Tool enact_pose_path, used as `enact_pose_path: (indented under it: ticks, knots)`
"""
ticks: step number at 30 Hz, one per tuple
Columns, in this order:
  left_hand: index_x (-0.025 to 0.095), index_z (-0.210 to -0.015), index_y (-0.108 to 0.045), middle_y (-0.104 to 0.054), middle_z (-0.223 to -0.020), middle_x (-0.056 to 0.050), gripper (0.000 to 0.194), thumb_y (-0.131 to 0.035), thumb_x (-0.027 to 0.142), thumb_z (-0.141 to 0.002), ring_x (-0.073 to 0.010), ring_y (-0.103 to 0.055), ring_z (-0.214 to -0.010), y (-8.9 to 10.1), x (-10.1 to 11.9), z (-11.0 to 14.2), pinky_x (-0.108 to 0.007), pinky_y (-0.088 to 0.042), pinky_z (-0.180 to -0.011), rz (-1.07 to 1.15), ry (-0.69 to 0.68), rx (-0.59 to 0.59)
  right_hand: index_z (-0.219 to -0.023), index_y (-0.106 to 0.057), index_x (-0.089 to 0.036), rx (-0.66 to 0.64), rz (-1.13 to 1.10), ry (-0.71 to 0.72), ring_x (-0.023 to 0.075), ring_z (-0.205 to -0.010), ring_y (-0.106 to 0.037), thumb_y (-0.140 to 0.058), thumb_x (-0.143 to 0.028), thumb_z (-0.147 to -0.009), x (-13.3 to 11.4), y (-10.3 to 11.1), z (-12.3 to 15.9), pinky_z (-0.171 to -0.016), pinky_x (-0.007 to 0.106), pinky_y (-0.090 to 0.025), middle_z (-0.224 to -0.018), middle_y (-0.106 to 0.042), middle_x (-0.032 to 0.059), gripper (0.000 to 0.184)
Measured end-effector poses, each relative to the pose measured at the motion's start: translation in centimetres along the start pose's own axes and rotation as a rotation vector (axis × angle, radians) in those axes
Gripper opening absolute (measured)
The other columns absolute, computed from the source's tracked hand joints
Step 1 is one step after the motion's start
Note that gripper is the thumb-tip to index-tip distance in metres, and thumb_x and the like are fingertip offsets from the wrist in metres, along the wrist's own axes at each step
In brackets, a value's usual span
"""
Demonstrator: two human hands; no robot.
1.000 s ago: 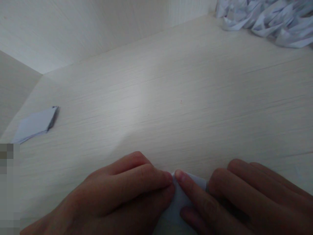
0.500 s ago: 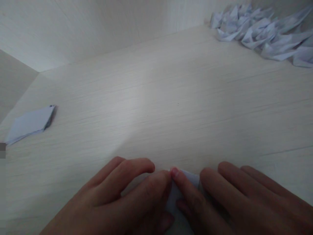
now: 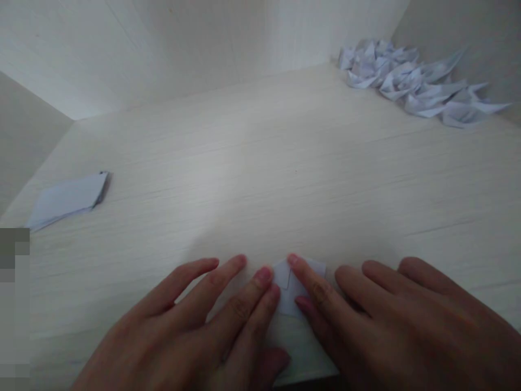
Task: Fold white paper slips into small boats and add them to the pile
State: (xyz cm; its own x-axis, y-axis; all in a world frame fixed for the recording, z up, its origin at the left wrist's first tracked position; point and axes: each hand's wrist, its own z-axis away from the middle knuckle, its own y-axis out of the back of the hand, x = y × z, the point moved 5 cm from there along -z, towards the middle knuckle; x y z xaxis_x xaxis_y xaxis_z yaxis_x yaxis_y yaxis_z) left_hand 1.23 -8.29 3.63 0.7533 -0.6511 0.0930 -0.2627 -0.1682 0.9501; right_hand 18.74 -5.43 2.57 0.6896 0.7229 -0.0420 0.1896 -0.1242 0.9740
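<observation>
A small piece of folded white paper (image 3: 288, 296) lies flat on the table near its front edge, between my two hands. Its top edge comes to a low point, and a fold line shows on its left half. My left hand (image 3: 203, 326) has its fingers stretched and spread, two fingertips touching the paper's left side. With the index fingertip at the top point and the thumb lower down, my right hand (image 3: 378, 320) holds the paper against the table. The other right fingers rest bent on the tabletop, and part of the paper is hidden under this hand.
A stack of white paper sheets (image 3: 69, 198) lies at the left of the pale wood-grain table (image 3: 260, 190). Several folded white paper shapes with pointed ends (image 3: 427, 95) are heaped at the back right. Upright panels (image 3: 228, 43) bound the table at the back and sides.
My left fingers have spread and drawn back leftward, uncovering more of the paper. My right index finger stays at the paper's top. The whole view has shifted slightly.
</observation>
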Motion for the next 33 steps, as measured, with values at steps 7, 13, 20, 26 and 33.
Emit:
enact_pose_path:
  ticks: [7, 13, 20, 26, 33]
  knots:
    - [0.017, -0.114, -0.073, -0.08, -0.112, -0.002, 0.025, -0.063, 0.031, -0.096, -0.0243, -0.076, -0.102, -0.1, 0.4, 0.1, -0.042, -0.051, -0.105, -0.015, -0.041, 0.065, -0.123, -0.069, -0.018, -0.006, 0.07, -0.02, 0.0188, -0.053, -0.062, -0.044, -0.02, -0.101, 0.4, 0.2, 0.2, -0.056, 0.04, -0.033, -0.065, -0.067, -0.0011, 0.034]
    - [0.019, -0.108, -0.073, -0.081, -0.106, -0.001, 0.019, -0.065, 0.028, -0.094, -0.0236, -0.075, -0.104, -0.3, 0.4, 0.0, -0.049, -0.04, -0.12, -0.016, -0.093, 0.089, -0.119, -0.069, -0.016, 0.038, 0.043, -0.047, 0.0145, -0.046, -0.055, -0.028, -0.024, -0.108, 0.2, 0.3, 0.1, -0.053, 0.036, -0.035, -0.066, -0.066, -0.0004, 0.044]
    - [0.016, -0.116, -0.072, -0.079, -0.114, -0.004, 0.026, -0.061, 0.027, -0.096, -0.0267, -0.072, -0.113, -0.9, 0.5, -0.1, -0.055, -0.022, -0.129, 0.013, -0.125, 0.017, -0.115, -0.071, -0.025, 0.029, -0.106, -0.084, 0.0126, -0.048, -0.05, -0.048, -0.023, -0.1, -0.9, -0.7, -0.4, -0.054, 0.032, -0.036, -0.068, -0.064, -0.0025, 0.028]
    - [0.019, -0.111, -0.071, -0.078, -0.111, -0.002, 0.024, -0.07, 0.029, -0.09, -0.0247, -0.072, -0.109, -0.6, 0.3, -0.6, -0.052, -0.037, -0.124, 0.084, -0.055, 0.075, -0.108, -0.073, -0.028, -0.03, -0.307, -0.185, 0.0134, -0.054, -0.053, -0.054, -0.032, -0.099, 0.4, -0.4, -0.9, -0.053, 0.028, -0.04, -0.071, -0.064, -0.0008, 0.022]
    - [0.017, -0.103, -0.068, -0.072, -0.093, -0.006, 0.016, -0.062, 0.024, -0.09, -0.0231, -0.069, -0.09, -1.2, 0.5, -2.0, -0.034, -0.065, -0.081, 0.233, 0.01, 0.046, -0.121, -0.07, -0.016, 0.072, -0.339, -0.403, 0.0192, -0.066, -0.064, -0.058, -0.02, -0.089, 1.6, 0.2, -0.7, -0.056, 0.03, -0.051, -0.084, -0.072, 0.0063, 0.034]
